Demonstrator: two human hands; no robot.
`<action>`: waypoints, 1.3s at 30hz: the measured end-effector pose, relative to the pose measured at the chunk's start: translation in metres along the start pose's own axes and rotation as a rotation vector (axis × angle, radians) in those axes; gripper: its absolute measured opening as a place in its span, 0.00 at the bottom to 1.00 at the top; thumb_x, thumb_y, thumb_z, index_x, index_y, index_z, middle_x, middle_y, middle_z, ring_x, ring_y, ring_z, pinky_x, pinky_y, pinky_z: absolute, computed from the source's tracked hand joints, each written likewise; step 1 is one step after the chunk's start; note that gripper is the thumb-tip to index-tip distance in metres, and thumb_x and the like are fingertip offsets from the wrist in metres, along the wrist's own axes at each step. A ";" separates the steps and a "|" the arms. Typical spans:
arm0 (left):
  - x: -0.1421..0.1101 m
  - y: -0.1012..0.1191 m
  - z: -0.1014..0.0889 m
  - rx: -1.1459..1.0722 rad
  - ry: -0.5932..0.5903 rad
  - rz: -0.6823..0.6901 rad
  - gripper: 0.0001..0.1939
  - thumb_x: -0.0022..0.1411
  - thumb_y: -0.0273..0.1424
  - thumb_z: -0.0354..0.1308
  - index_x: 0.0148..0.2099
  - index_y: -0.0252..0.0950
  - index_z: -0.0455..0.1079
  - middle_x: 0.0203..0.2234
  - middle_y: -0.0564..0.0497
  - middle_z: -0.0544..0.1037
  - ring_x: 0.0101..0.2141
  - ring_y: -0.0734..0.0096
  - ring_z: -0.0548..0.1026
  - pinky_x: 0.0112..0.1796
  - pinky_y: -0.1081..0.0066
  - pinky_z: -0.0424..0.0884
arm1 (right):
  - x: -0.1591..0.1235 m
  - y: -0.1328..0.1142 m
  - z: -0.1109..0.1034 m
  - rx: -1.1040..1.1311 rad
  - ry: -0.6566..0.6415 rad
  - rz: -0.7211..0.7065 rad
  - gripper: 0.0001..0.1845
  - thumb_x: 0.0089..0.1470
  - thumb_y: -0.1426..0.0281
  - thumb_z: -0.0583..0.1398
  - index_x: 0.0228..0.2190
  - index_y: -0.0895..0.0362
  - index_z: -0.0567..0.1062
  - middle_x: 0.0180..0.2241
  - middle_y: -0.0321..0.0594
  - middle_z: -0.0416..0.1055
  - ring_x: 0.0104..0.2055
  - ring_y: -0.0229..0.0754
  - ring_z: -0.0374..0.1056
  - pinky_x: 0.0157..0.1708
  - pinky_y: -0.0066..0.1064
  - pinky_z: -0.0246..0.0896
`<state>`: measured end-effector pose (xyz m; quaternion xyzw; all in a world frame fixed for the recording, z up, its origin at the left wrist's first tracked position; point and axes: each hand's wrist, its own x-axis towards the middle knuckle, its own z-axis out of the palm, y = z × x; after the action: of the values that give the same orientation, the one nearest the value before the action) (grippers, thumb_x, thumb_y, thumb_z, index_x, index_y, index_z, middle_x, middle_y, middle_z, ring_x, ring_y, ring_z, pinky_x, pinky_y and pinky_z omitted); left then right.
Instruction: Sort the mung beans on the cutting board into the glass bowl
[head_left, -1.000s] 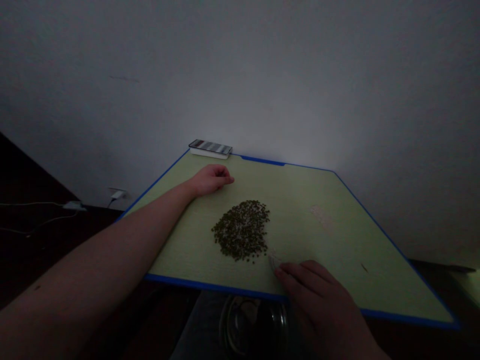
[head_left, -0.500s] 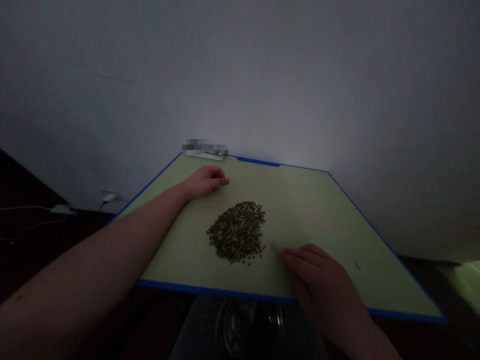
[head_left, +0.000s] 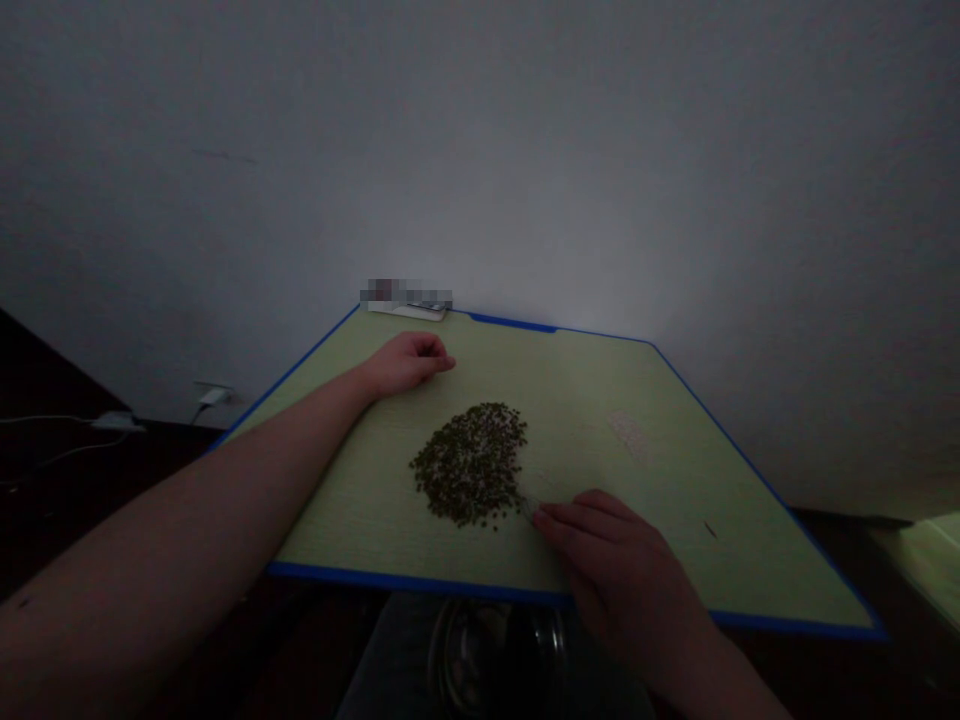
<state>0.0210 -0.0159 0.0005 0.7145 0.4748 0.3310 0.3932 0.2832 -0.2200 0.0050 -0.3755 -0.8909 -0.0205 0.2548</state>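
Observation:
A pile of small dark green beans (head_left: pixel 472 465), with pale grains mixed among them, lies on the yellow-green tabletop (head_left: pixel 570 400). My right hand (head_left: pixel 622 560) pinches a small pair of metal tweezers (head_left: pixel 529 504), mostly hidden by the fingers. Their tips are at the right edge of the pile; whether they grip a grain is too small to tell. Beyond the pile on the left, my left hand (head_left: pixel 411 362) rests on the table with its fingers curled closed and nothing visible in them. To the right is a thin patch of pale grains (head_left: pixel 628 435).
A blurred-out item on a white base (head_left: pixel 409 308) stands at the far left corner. Near the right side lies a thin dark sliver (head_left: pixel 710 530). Blue edging (head_left: pixel 420 582) runs round the table, and a wall rises behind. Cables and a plug (head_left: pixel 214 397) are at left.
My right hand has moved left with the tweezers, bringing their tips from beside the pile to its right edge. My left hand keeps its place; the view has shifted slightly.

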 end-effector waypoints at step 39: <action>0.001 -0.004 -0.001 0.034 -0.002 0.019 0.13 0.51 0.39 0.59 0.27 0.35 0.63 0.14 0.59 0.63 0.16 0.80 0.59 0.19 0.75 0.54 | 0.015 0.063 -0.017 -0.406 -0.299 0.494 0.18 0.54 0.74 0.53 0.41 0.53 0.79 0.32 0.43 0.77 0.34 0.44 0.71 0.36 0.34 0.64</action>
<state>0.0190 -0.0138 -0.0021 0.7258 0.4732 0.3257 0.3783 0.3243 -0.1685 0.0170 -0.6216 -0.7783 -0.0797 0.0388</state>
